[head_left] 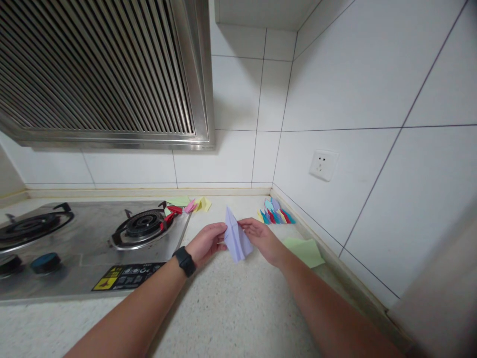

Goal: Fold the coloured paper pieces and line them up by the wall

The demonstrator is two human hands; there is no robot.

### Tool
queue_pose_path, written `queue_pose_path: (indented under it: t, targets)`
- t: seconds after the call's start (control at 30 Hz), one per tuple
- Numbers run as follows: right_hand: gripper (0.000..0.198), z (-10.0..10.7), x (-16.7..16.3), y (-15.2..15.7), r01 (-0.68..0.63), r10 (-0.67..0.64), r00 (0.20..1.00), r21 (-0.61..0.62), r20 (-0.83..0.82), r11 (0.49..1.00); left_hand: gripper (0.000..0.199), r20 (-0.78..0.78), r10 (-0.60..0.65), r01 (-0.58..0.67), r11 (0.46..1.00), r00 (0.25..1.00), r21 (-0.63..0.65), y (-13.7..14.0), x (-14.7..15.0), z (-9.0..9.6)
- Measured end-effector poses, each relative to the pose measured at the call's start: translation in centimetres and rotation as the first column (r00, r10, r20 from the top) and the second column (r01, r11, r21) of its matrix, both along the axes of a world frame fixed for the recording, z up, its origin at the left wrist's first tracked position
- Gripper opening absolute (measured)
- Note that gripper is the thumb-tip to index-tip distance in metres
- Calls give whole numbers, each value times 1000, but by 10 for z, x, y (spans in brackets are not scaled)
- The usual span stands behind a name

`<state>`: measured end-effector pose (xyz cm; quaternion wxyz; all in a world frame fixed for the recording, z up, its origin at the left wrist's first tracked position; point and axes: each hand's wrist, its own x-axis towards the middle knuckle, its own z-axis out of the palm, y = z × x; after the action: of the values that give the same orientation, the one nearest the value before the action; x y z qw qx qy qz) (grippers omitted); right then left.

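Observation:
A lavender paper plane with a pointed tip and creased wings is held up over the speckled countertop. My left hand, a black watch on its wrist, pinches the plane's left edge between thumb and fingers. From the other side my right hand grips its right edge near the upper part. Some fingers of both hands are hidden behind the paper. Just past my right hand lies a cluster of small folded colored papers, and a light green sheet rests partly behind my right forearm.
A gas stove with two burners takes up the left side. Red folded papers lie on its right burner, beside a pink folded paper and a yellow one. A range hood hangs above. The tiled right wall has a socket.

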<state>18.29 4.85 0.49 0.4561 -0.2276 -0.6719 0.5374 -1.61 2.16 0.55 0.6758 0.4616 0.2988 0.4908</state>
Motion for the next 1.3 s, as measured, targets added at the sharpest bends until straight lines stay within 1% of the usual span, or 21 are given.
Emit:
queue_pose_path:
  t: [0.07,0.13,0.23,0.3,0.37,0.4,0.43,0.5,0.57,0.6,0.67,0.8,0.9,0.97,1.0,1.03,1.1,1.17,1.23,1.3]
  targets:
    - [32,1,0,0,4,-4,1000,-10,12,1000,26,-52,-32,32,999,998,-4,0,1,-4]
    - [34,0,-1,2,6,-6,1000,-46,7,999,30,-118,-61,63,998,991,7,-1,2,-6]
    - [34,-4,-1,7,18,-19,1000,-61,-14,998,38,-241,-74,90,994,968,57,-1,4,-7]
    - [29,-6,-2,11,82,-82,997,-41,-5,996,41,-373,-41,87,991,927,106,-1,4,-6]
    - [23,-6,-2,14,166,-166,986,-24,12,986,38,-512,61,49,979,857,200,0,3,-6]
    - [23,-6,-2,14,196,-195,981,-20,21,980,34,-561,147,16,961,815,276,0,3,-6]
    - [24,-5,-1,14,210,-210,977,-16,27,978,29,-588,246,-20,931,771,363,1,3,-7]
    - [27,-3,0,13,206,-205,977,-5,51,979,20,-580,426,-79,846,694,527,1,2,-7]
    - [28,-2,1,12,196,-194,978,-8,80,981,18,-544,539,-107,767,643,633,-1,3,-6]
    - [28,-2,1,11,188,-186,978,-14,92,982,20,-532,565,-105,741,631,663,-3,4,-5]
    - [27,-3,1,9,175,-171,979,-25,107,984,23,-516,585,-84,708,625,701,-7,6,-1]
    - [26,-6,-2,6,142,-138,986,-42,99,989,22,-515,595,-44,680,617,732,-11,7,4]
    - [25,-7,-3,3,135,-131,987,-43,91,990,14,-533,604,-59,692,593,719,-8,5,1]
    - [25,-7,-3,1,126,-122,989,-42,86,991,13,-533,594,-94,716,602,692,-3,3,-3]
    - [25,-7,-2,1,120,-117,989,-40,87,992,14,-525,576,-114,735,626,669,-1,2,-6]
    - [26,-8,-2,1,118,-115,989,-33,93,992,16,-518,538,-125,764,665,632,2,2,-8]
    - [27,-9,-2,3,126,-124,985,-9,121,992,22,-497,425,-120,837,756,533,6,2,-11]
    - [30,-12,-4,5,133,-132,980,-1,147,991,27,-465,314,-92,894,828,439,7,3,-12]
    - [33,-16,-6,6,124,-120,980,-19,162,992,32,-426,244,-72,922,871,381,7,4,-12]
    - [36,-19,-8,7,104,-96,981,-44,171,994,34,-395,215,-68,933,893,352,5,5,-11]
